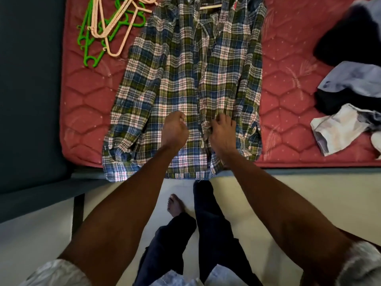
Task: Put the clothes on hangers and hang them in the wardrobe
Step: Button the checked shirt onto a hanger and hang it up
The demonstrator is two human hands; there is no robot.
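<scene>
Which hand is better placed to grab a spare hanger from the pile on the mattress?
Left, probably. The hanger pile lies at the plaid shirt's upper left, on the left hand's side. The right hand is pinching the shirt's front edge.

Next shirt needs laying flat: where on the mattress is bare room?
Bare mattress lies between the plaid shirt and the clothes pile, and a smaller patch left of the shirt, below the hangers. Crowded: the top left corner, the right edge, and the middle, where both hands work the shirt.
</scene>
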